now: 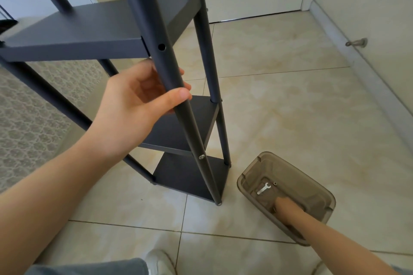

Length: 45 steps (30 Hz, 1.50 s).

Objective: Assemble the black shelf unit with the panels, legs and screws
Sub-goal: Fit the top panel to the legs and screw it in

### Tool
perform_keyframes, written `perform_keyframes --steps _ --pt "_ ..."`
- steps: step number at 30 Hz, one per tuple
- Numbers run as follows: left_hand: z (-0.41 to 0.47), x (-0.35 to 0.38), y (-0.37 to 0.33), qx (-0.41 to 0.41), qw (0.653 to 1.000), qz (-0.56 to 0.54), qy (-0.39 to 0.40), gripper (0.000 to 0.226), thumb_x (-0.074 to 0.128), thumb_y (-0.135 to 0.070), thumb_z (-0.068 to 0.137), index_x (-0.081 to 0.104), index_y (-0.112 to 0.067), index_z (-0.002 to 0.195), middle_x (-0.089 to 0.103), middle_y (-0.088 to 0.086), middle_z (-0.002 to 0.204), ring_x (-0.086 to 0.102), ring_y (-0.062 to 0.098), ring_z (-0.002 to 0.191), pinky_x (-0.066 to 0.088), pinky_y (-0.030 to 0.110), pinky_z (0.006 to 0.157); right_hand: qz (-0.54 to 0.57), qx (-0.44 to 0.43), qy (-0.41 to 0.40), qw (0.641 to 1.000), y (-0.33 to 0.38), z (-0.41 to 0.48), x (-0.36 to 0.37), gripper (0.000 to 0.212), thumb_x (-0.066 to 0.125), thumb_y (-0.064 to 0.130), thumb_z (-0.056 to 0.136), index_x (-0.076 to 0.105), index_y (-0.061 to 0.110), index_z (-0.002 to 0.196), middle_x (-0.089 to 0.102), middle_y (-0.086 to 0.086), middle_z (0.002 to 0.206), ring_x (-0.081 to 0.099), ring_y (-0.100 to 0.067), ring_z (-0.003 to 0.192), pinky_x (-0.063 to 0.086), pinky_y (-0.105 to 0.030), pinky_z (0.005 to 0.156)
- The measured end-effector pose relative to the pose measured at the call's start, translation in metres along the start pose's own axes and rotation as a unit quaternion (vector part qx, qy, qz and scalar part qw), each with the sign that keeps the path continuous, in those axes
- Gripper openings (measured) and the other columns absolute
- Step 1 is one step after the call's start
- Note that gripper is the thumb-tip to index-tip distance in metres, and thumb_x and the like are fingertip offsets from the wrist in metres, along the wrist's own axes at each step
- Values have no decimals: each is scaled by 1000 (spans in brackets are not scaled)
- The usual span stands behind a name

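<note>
A patterned rug point(33, 118) is seen at the far left. The black shelf unit point(89, 29) is stood upright on the tiled floor point(290, 107), with three panels fixed between its legs. Its near front leg point(145, 18) is gripped by the left hand point(138, 100), fingers and thumb wrapped round it just below an open hole point(161, 47). A screw point(201, 156) is seated lower down. To the right, a brown plastic tub point(311, 183) is set on the floor, with a small spanner point(263, 188) lying inside. The right hand point(288, 205) is sunk into the tub, and its grip cannot be told.
</note>
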<state>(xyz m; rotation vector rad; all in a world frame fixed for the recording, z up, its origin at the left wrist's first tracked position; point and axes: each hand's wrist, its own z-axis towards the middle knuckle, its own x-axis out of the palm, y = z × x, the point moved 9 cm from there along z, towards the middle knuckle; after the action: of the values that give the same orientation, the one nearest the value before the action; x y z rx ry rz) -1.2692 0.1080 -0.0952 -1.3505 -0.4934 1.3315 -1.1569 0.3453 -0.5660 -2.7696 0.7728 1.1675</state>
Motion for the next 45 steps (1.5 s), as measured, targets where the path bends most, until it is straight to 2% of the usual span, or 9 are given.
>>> perform_keyframes --steps 8,11,16,21,25,30,34,38,45 --pt "1 3 -3 -2 1000 15 17 36 73 -33 71 67 -20 104 77 -5 98 74 13 96 60 35 87 -26 -61 27 997 47 -20 -81 37 68 27 78 64 12 112 67 -5 112 64 -21 94 54 -28 77" --pt "3 5 -3 -9 999 21 31 33 74 -31 74 67 -21 104 77 -7 97 73 10 96 57 33 91 -91 -89 36 991 85 -56 -135 13 63 16 90 66 4 93 64 -9 82 61 -20 65 50 -21 49" --pt "6 6 -3 -22 998 38 48 23 75 -18 85 66 -26 106 76 -14 98 70 1 97 55 20 89 -67 -206 -14 976 139 -125 -209 22 64 21 92 65 5 108 69 -10 87 64 -17 70 58 -31 74" --pt "8 6 -8 -47 997 17 59 29 76 -14 85 66 -28 108 76 -12 98 70 2 97 52 23 93 -5 -329 -84 941 172 -216 -249 9 65 26 92 67 18 95 69 3 83 62 -5 68 54 -19 66" --pt "6 7 -8 -88 994 -49 53 28 77 -10 83 68 -30 101 77 -8 102 71 6 99 49 32 103 124 -398 -141 898 180 -282 -270 3 68 20 90 70 23 88 68 10 78 66 -1 71 53 -18 65" --pt "4 13 -7 -105 985 -108 81 48 87 -22 72 66 -29 115 74 -11 108 69 7 106 45 44 110 192 -441 -151 863 193 -340 -295 8 71 13 86 74 18 91 73 2 83 68 -6 75 56 -21 72" --pt "1 8 4 -141 957 -237 90 70 91 -48 60 69 -16 119 71 3 120 65 21 118 42 52 110 256 -467 -197 823 191 -376 -321 10 72 10 85 76 16 93 74 -2 86 70 -15 81 59 -30 80" --pt "1 3 12 -181 902 -389 55 45 73 -44 80 65 -8 107 66 14 128 63 26 122 42 49 110 281 -468 -278 790 180 -389 -337 13 71 12 84 76 20 92 75 6 85 70 -7 81 58 -29 81" --pt "5 2 15 -167 891 -421 32 42 72 -33 83 62 -6 113 62 19 133 65 25 119 47 44 106 288 -455 -355 764 179 -385 -341 10 75 15 83 76 23 90 74 9 81 71 -7 78 57 -24 76"
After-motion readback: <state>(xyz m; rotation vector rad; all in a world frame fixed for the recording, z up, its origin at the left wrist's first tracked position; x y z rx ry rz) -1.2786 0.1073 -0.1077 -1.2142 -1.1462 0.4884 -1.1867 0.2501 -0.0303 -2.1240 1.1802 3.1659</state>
